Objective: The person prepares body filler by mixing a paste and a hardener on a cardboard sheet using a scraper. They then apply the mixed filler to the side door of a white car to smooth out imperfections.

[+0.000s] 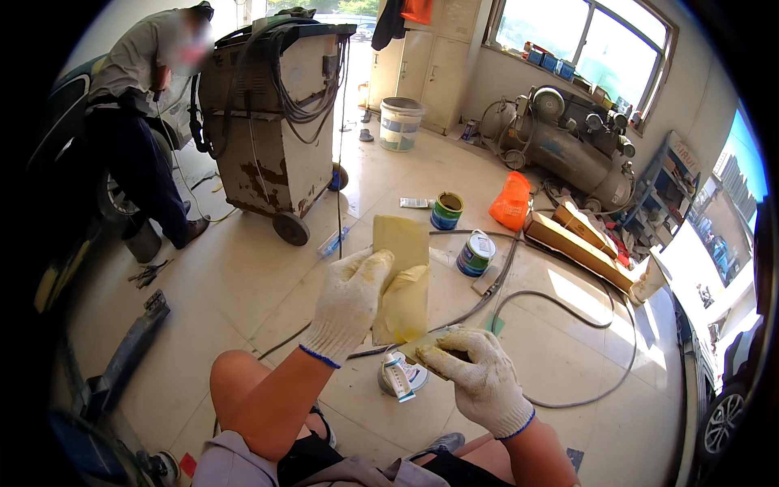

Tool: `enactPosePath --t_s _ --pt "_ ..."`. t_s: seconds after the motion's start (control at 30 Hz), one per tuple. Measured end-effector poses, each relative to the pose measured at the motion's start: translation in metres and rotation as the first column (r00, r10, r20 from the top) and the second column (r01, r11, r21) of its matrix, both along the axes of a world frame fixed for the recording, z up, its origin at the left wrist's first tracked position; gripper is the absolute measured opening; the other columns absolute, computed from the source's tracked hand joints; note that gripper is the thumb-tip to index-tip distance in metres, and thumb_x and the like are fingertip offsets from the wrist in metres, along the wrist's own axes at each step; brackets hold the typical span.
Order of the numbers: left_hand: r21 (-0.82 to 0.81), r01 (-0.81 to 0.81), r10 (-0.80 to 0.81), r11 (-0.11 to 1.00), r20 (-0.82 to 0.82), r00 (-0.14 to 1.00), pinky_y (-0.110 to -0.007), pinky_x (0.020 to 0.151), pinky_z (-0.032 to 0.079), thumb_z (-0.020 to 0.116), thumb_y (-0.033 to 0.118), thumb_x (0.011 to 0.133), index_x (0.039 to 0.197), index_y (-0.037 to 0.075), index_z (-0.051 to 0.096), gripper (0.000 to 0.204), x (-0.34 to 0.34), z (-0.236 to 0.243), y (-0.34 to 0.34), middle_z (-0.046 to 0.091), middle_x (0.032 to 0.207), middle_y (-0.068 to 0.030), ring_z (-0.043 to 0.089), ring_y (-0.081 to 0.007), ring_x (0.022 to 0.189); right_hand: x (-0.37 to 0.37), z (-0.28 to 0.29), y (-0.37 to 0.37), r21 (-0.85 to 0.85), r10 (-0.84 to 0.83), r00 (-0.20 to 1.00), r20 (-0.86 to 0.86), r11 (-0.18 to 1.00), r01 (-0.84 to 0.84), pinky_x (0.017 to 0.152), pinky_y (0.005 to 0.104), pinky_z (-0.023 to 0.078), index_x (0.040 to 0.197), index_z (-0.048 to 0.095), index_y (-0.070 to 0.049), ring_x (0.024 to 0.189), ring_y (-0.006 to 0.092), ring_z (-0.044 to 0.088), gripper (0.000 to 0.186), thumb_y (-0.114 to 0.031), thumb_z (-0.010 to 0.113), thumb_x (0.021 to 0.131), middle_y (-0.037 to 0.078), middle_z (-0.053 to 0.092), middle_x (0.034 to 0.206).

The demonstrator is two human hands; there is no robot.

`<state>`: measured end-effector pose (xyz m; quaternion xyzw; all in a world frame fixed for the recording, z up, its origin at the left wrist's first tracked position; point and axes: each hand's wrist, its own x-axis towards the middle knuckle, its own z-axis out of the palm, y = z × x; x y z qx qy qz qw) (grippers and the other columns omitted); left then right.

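My left hand, in a white knit glove with a blue cuff, is closed on the left edge of an upright flat board. Soft yellow paste is smeared over the board's lower half. A similar, stained glove covers my right hand, closed on a flat putty spreader just under the board's lower right corner. The spreader's grip is partly hidden by my fingers. Beneath both hands, a white tube rests on a round can on the floor between my feet.
Ahead stand an open can and a lidded can, with a hose looping nearby. Orange bag, cardboard boxes and an air compressor are to the right. A person bends beside a wheeled machine at left.
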<state>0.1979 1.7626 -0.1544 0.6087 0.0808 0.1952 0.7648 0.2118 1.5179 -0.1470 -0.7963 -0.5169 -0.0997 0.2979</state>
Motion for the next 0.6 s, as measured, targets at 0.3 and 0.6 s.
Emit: enactPosePath --t_s 0.3,0.6 --pt "-0.929 0.222 -0.279 0.296 0.139 0.950 -0.046 0.096 0.064 0.041 0.032 0.110 0.145 -0.001 0.050 0.049 -0.004 -0.079 -0.070 0.068 0.127 -0.0167 0.072 -0.0304 0.113 0.028 -0.050 0.019 0.550 0.003 0.999 0.050 0.835 -0.030 0.092 0.0418 0.058 0.123 0.073 -0.010 0.110 0.0359 0.068 0.049 0.016 0.071 0.082 0.017 0.067 0.122" --pt "-0.649 0.114 -0.261 0.752 -0.134 0.956 -0.042 0.089 0.063 0.045 0.029 0.112 0.135 -0.002 0.057 0.040 -0.028 -0.076 -0.023 0.068 0.122 -0.0153 0.072 -0.0258 0.103 0.029 -0.051 -0.001 0.263 -0.048 0.984 0.173 0.965 0.001 0.096 0.0472 0.056 0.118 0.076 -0.017 0.112 0.0362 0.065 0.051 0.011 0.072 0.075 0.013 0.064 0.118"
